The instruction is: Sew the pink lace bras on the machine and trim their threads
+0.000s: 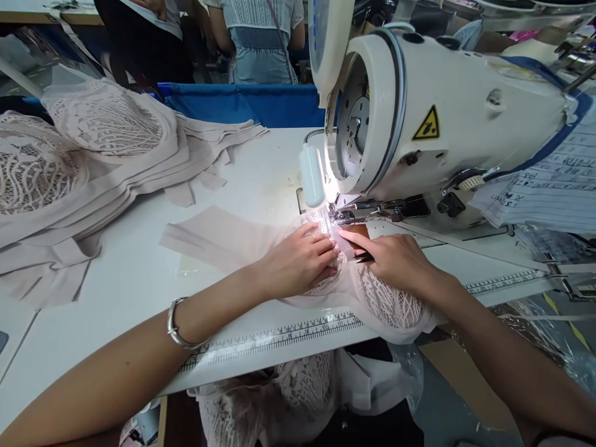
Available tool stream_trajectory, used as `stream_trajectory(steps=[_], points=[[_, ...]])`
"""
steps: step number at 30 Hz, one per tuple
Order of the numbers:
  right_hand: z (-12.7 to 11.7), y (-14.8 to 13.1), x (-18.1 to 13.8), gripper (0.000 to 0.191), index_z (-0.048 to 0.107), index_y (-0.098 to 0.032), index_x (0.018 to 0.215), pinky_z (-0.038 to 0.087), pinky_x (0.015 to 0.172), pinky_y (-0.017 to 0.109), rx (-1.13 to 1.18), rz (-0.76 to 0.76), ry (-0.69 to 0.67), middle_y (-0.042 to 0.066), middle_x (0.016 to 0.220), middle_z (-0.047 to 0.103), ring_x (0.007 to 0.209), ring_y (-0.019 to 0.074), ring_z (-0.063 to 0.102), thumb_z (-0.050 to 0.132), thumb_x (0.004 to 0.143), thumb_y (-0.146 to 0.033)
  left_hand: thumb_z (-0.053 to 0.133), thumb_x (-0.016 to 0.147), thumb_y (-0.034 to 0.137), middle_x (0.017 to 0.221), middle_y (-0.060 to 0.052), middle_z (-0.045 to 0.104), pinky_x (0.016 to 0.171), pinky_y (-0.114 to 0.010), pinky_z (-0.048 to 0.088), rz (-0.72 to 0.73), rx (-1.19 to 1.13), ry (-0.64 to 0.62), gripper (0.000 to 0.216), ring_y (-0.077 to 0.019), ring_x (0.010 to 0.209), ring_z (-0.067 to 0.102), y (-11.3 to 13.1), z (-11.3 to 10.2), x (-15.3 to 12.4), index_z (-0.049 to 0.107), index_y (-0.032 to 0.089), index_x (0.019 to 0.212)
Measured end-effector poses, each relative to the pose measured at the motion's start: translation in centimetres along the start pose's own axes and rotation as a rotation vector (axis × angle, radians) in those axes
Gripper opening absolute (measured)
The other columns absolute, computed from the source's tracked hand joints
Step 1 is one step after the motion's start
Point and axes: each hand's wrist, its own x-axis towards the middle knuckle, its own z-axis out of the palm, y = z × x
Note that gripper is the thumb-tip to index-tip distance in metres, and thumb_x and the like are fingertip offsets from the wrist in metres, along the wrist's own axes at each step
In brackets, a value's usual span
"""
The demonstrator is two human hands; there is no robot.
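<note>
A pale pink lace garment piece (382, 304) lies on the white table (139, 273) under the needle area (333, 214) of a white sewing machine (442, 124). My left hand (298, 261) lies flat on the fabric just left of the needle, fingers together and pressing down. My right hand (395, 257) rests on the fabric to the right, its fingers stretched toward the presser foot, with a dark tool (363, 256) showing beside the fingers. Part of the garment hangs over the table's front edge.
A stack of matching pink lace pieces (84, 161) fills the table's left side. A ruler strip (279, 338) runs along the front edge. Paper sheets (549, 192) hang on the machine at right. Other people stand behind a blue bin (242, 102) at the back.
</note>
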Motion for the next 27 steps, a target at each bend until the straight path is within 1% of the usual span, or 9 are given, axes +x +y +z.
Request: stream_trajectory(steps=[3,7,10,13,15,20,22,25,27], points=[[0.1,-0.1,0.7,0.078,0.056,-0.034,0.145,0.021,0.053,0.031,-0.014,0.012,-0.013,-0.002,0.061,0.069,0.050,0.0168,0.046,0.057,0.071,-0.010,0.039,0.107,0.032,0.102,-0.008,0.074,0.107,-0.046,0.040,-0.012,-0.023,-0.006,0.037,-0.0228,0.101,0.064,0.0,-0.1,0.1,0.072,0.017,0.106],[-0.1,-0.3,1.3,0.076,0.057,-0.033,0.145,0.021,0.054,0.031,-0.023,0.022,-0.034,-0.001,0.065,0.072,0.054,0.0183,0.052,0.055,0.072,-0.010,0.037,0.108,0.034,0.112,-0.011,0.071,0.101,-0.046,0.040,-0.044,-0.019,-0.027,0.041,-0.0264,0.110,0.059,-0.1,-0.3,0.0,0.073,0.017,0.098],[-0.1,-0.2,1.5,0.068,0.063,-0.030,0.139,0.024,0.055,0.030,0.011,-0.015,0.014,0.000,0.073,0.077,0.060,0.0181,0.059,0.054,0.075,-0.009,0.031,0.110,0.034,0.112,-0.011,0.072,0.103,-0.047,0.036,-0.041,0.015,-0.036,0.044,-0.0260,0.109,0.060,-0.3,-0.4,-0.1,0.070,0.015,0.106],[0.0,0.0,1.6,0.061,0.069,-0.030,0.131,0.028,0.058,0.029,0.049,-0.070,0.081,0.000,0.082,0.080,0.068,0.0175,0.064,0.054,0.075,-0.007,0.030,0.110,0.041,0.109,-0.011,0.073,0.105,-0.050,0.034,-0.035,0.037,-0.024,0.045,-0.0265,0.109,0.062,-0.7,-0.4,-0.3,0.066,0.016,0.118],[0.1,0.1,1.7,0.062,0.070,-0.029,0.130,0.029,0.058,0.028,0.060,-0.078,0.099,0.000,0.084,0.080,0.070,0.0173,0.066,0.054,0.075,-0.007,0.031,0.109,0.042,0.108,-0.011,0.074,0.106,-0.051,0.032,-0.037,0.060,-0.014,0.045,-0.0271,0.109,0.062,-0.8,-0.4,-0.3,0.067,0.017,0.118],[-0.2,0.3,2.0,0.068,0.068,-0.029,0.133,0.028,0.055,0.028,0.054,-0.064,0.065,-0.002,0.083,0.080,0.068,0.0167,0.066,0.053,0.072,-0.005,0.037,0.108,0.045,0.117,-0.013,0.072,0.107,-0.053,0.030,-0.061,0.101,0.003,0.046,-0.0308,0.117,0.059,-1.0,-0.4,-0.3,0.071,0.015,0.102],[-0.3,0.4,2.1,0.068,0.068,-0.031,0.132,0.030,0.055,0.027,0.060,-0.086,0.068,-0.003,0.087,0.080,0.073,0.0166,0.068,0.051,0.072,-0.004,0.036,0.107,0.047,0.121,-0.013,0.071,0.109,-0.053,0.029,-0.054,0.087,-0.001,0.048,-0.0314,0.119,0.059,-1.0,-0.4,-0.3,0.071,0.015,0.098],[-0.3,0.7,2.1,0.065,0.070,-0.032,0.129,0.032,0.056,0.027,0.078,-0.119,0.092,-0.003,0.096,0.081,0.083,0.0168,0.070,0.050,0.075,-0.004,0.029,0.108,0.050,0.119,-0.013,0.071,0.110,-0.054,0.027,-0.067,0.043,-0.014,0.054,-0.0304,0.116,0.061,-1.1,-0.4,-0.3,0.068,0.014,0.111],[-0.2,1.0,2.3,0.063,0.071,-0.032,0.128,0.032,0.056,0.027,0.081,-0.115,0.084,-0.003,0.095,0.081,0.082,0.0168,0.069,0.049,0.076,-0.004,0.025,0.108,0.052,0.117,-0.013,0.072,0.111,-0.056,0.025,-0.086,0.018,-0.016,0.056,-0.0303,0.115,0.061,-1.2,-0.3,-0.3,0.063,0.013,0.124]])
